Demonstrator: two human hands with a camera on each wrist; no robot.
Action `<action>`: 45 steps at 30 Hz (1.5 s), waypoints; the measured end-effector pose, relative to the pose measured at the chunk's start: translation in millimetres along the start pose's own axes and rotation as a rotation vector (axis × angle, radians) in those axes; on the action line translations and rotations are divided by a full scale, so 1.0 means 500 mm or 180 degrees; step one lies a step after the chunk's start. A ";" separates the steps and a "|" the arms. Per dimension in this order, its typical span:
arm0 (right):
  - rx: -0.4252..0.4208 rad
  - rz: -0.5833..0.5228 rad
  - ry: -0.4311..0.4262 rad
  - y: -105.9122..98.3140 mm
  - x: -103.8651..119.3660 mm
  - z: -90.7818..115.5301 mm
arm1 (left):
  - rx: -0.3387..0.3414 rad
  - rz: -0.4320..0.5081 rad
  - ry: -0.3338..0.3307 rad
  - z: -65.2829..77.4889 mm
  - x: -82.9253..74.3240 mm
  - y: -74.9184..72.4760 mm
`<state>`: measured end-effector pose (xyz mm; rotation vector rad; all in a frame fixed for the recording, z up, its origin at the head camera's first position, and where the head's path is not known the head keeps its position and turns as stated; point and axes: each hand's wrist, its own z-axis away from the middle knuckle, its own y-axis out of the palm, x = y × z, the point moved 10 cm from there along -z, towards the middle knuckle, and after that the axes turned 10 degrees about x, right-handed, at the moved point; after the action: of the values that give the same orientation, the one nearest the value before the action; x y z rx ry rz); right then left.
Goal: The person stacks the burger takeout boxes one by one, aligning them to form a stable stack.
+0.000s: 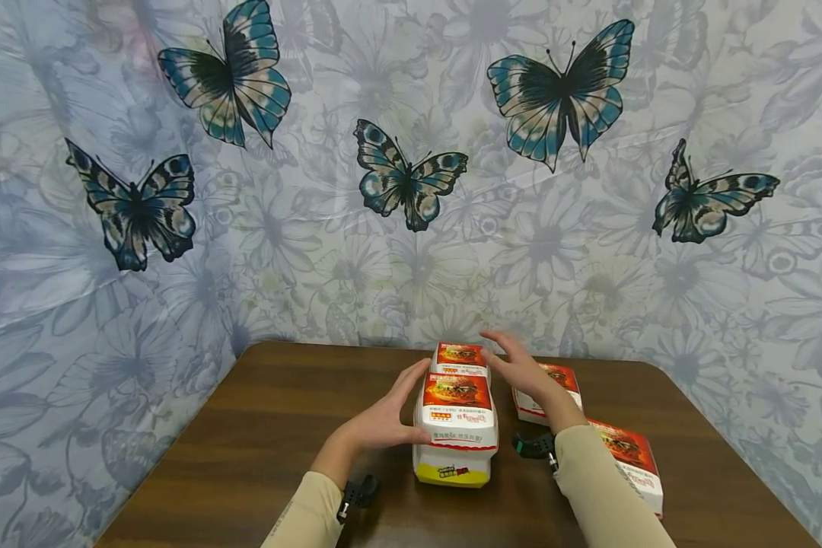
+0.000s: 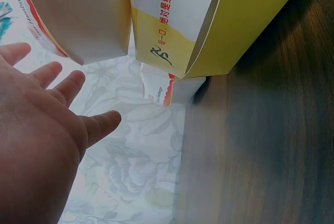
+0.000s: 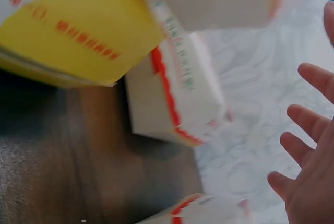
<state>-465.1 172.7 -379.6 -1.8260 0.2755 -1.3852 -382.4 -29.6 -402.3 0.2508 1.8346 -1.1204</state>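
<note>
- One lower box (image 1: 452, 470) bears the upper box (image 1: 455, 411).
- Left hand (image 1: 382, 418) and right hand (image 1: 524, 376) flank them, fingers spread, grasping nothing, perhaps guarding the balance.

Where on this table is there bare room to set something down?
The broadest bare patch of table lies between its left edge and the left hand. A smaller one lies between the stacked boxes and the head view's lower edge. It is crowded around the right hand, with the stack on one side and two boxes on the other.
</note>
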 end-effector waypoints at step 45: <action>-0.0078 0.1317 0.0513 0.055 -0.045 -0.009 | 0.0008 0.0065 -0.0127 -0.002 0.015 0.010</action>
<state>-469.8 166.3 -414.4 -1.5650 0.7137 -1.2356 -384.0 -28.1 -411.1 0.2463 1.7920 -1.1061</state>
